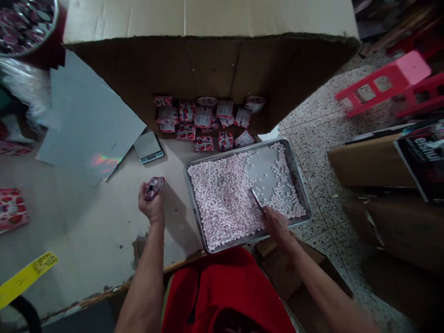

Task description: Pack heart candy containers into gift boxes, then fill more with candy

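My left hand (151,206) is closed around a small pink packet (154,187) and holds it upright over the table; a dark opening shows at its top. My right hand (275,222) grips a metal spoon (256,200), whose tip touches the small tablets. These pale pink-and-white tablets (222,199) lie in a thick layer over the left part of a metal tray (308,210). Toward the tray's right side they are scattered, and bare metal shows. How deep the spoon reaches, and what is inside the packet, I cannot make out.
Behind the tray an open cardboard box (211,60) holds several red-and-white packets (187,111). A small digital scale (149,147) stands left of the tray. At far left are a tub (52,37) of shiny packets and a strawberry-printed packet (12,208). A pink stool (385,83) stands right.
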`<action>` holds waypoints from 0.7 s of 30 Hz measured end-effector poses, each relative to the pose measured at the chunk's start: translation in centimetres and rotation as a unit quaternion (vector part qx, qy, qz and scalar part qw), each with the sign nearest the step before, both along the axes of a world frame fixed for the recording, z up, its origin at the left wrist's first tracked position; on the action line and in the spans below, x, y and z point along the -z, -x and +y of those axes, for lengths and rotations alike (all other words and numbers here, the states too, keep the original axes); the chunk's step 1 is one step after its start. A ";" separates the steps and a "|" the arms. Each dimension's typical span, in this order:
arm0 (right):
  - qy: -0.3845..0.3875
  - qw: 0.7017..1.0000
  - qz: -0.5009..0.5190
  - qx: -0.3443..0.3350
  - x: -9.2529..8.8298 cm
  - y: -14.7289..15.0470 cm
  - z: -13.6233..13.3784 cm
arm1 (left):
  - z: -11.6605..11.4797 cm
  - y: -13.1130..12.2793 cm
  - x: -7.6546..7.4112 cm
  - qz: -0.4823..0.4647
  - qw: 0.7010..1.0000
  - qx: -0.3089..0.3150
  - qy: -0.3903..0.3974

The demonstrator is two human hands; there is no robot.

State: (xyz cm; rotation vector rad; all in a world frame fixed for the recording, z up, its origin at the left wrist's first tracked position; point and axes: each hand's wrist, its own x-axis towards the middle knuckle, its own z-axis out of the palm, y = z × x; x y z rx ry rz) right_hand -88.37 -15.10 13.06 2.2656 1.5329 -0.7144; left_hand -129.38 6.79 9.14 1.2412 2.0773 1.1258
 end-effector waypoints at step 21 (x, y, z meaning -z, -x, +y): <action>-0.188 0.856 0.402 0.265 2.5 5.2 7.9 | 12.9 -18.6 -3.0 0.298 0.820 0.486 0.043</action>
